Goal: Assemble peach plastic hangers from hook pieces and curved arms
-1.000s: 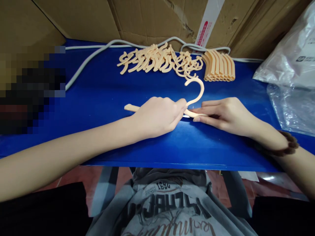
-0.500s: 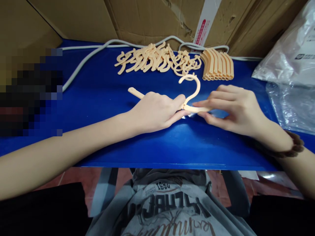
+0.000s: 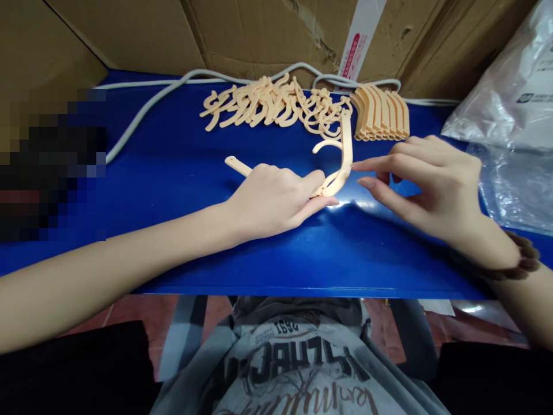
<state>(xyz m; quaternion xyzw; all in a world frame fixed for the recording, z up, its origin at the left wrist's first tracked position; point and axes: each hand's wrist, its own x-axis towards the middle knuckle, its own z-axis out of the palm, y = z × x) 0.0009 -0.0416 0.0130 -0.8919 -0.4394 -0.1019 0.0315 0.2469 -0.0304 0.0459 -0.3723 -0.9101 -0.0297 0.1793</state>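
Observation:
My left hand (image 3: pixel 276 193) is closed around the middle of a peach plastic folding clothes hanger (image 3: pixel 343 167). One hanger arm sticks out to the left past my knuckles. The other arm points up and away, partly covering the curved hook behind it. My right hand (image 3: pixel 432 184) is just to the right, thumb and index finger apart. Its index fingertip is at the edge of the upturned arm; whether it touches cannot be made out. Behind lie a loose pile of peach hanger hooks (image 3: pixel 259 104) and a neat stack of hanger arms (image 3: pixel 380 112).
The blue table (image 3: pixel 259 265) ends in a straight edge near my lap. A grey cable (image 3: pixel 151 106) runs along the back, before a cardboard box (image 3: pixel 276 34). Clear and white plastic bags (image 3: pixel 505 98) lie at the right. A pixelated patch covers the far left.
The hanger's right arm has swung from pointing right to pointing up and away. My right hand has let go of it and spread its fingers. My left hand stays put.

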